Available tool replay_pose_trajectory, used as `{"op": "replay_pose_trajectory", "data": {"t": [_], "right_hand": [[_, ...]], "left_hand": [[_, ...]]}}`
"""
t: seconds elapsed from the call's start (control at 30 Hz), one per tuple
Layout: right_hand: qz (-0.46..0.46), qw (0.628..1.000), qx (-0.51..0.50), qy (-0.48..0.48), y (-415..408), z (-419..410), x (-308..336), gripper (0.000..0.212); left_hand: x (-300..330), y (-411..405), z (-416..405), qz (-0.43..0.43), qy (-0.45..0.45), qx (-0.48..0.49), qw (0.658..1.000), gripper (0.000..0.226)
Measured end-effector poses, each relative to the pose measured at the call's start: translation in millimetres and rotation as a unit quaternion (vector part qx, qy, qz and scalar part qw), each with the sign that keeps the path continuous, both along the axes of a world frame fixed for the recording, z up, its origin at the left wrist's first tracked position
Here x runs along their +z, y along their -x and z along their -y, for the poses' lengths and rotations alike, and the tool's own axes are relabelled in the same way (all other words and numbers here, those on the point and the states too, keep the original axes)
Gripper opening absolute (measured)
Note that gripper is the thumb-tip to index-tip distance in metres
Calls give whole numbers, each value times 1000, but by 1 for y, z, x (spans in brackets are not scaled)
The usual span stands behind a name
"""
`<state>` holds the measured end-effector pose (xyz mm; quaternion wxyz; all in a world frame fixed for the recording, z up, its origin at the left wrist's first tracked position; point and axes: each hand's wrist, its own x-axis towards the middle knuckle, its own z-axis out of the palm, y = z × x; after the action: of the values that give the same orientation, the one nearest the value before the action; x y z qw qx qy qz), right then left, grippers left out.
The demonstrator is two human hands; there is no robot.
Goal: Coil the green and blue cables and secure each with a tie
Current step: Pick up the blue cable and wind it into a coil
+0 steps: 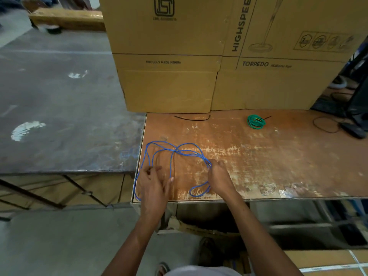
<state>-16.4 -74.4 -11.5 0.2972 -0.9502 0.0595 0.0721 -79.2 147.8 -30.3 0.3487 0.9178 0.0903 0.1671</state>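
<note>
A blue cable [173,151] lies in loose loops on the near left part of the worn brown table [278,156]. My right hand [219,178] grips several strands of it, and a small loop hangs out below the fist. My left hand [154,186] hovers over the cable's left loops with fingers spread and slightly blurred; it holds nothing that I can see. A green cable [255,121] sits coiled at the back of the table with a black tie around it. A loose black tie [192,118] lies near the boxes.
Large cardboard boxes [199,56] stand along the table's back edge. A black device with a thin black cord [352,129] sits at the far right. A grey metal table [59,116] adjoins on the left.
</note>
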Motion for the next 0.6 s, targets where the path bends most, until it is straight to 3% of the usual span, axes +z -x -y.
{"op": "replay_pose_trajectory", "data": {"t": [0.13,0.27,0.47,0.6], "right_hand": [[9,995,-48,-87,-6,9,1,36],[-17,986,-63,-155,-9,15,2,34],[-102,951,-27,-292,-12,5,-2,39],[-83,943,-39,-320,-5,1,0,37]], "left_hand": [[4,-7,-1,-36,-31,104,993,89],[-3,-20,-8,-112,-29,113,987,106],[-20,-40,-2,-145,117,-6,982,26],[-16,-43,14,-140,285,-7,948,37]]}}
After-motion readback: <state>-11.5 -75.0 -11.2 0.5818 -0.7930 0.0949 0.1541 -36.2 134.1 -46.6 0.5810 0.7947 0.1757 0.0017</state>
